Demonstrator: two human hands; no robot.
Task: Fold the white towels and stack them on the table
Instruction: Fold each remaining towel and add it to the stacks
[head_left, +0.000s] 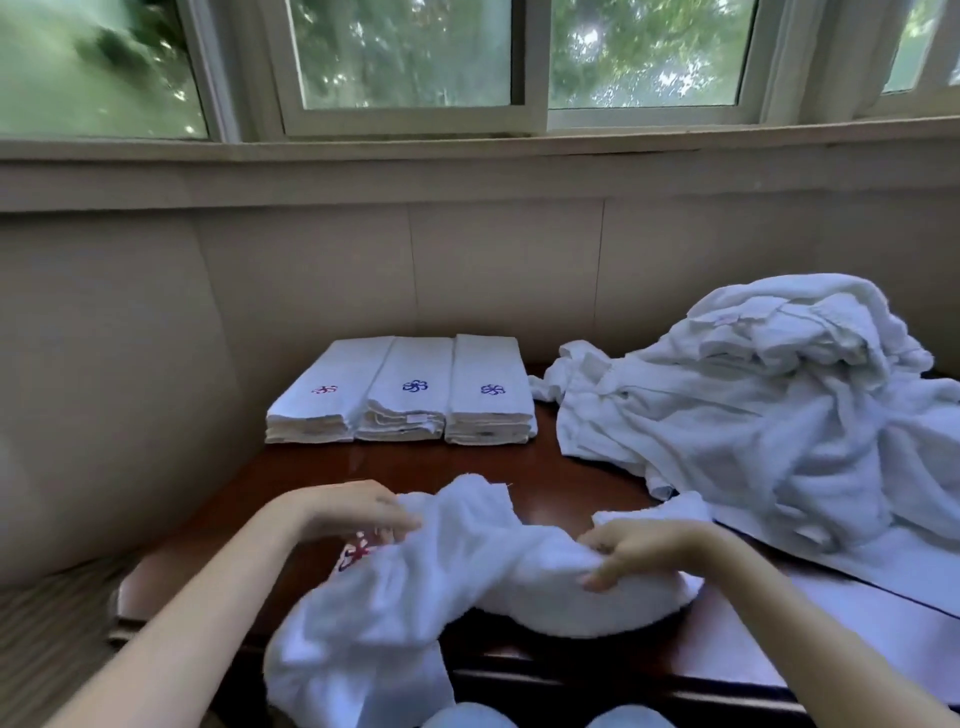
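Left hand (358, 506) pinching one end of a crumpled white towel (441, 566), right hand (641, 551) gripping the other, three folded stacks (400, 392) behind, loose pile (753, 395) right, on the dark table (545, 467).

A crumpled white towel (447, 571) with a red stitched mark is pinched at its top edge by the left hand (358, 506) and gripped at a bunched fold by the right hand (631, 553). Its lower end hangs below the grip, over the table (545, 467) edge. Beyond the grip three folded stacks (400, 395) stand side by side. Right of the grip sprawls a loose heap (753, 395) of towels.
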